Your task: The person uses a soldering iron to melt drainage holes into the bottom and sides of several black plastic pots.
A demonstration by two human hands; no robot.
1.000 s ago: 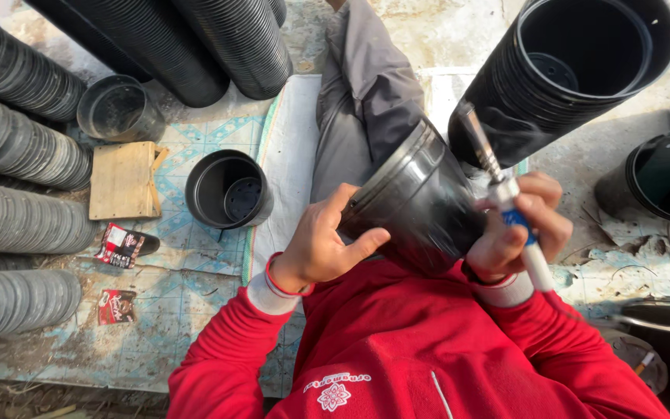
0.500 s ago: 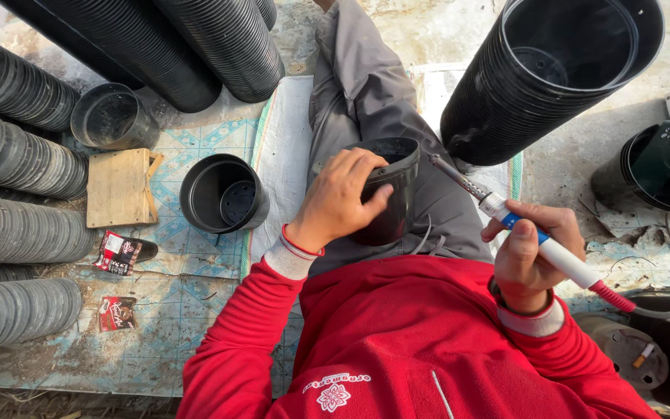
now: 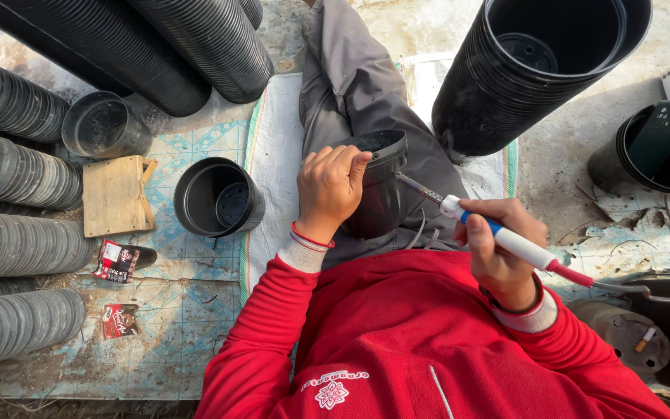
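A black plastic pot (image 3: 381, 186) stands upright on my lap, and my left hand (image 3: 329, 186) grips its rim with the fingers curled over the edge. My right hand (image 3: 499, 248) holds a soldering iron (image 3: 505, 237) with a white and blue handle. Its metal tip touches the pot's right side wall. A red cord runs from the handle off to the right. I wear a red sweater and grey trousers and sit on a white cloth (image 3: 273, 155).
A tall stack of black pots (image 3: 537, 70) leans at upper right. More stacks lie at the left (image 3: 17, 240) and top (image 3: 188, 46). A single black pot (image 3: 215, 198), a wooden block (image 3: 114, 194) and small red packets (image 3: 118, 260) lie on the floor.
The pot came down from being held up on its side to standing upright on my lap. My left hand shifted to its rim, and the iron's tip lowered to the pot's wall.
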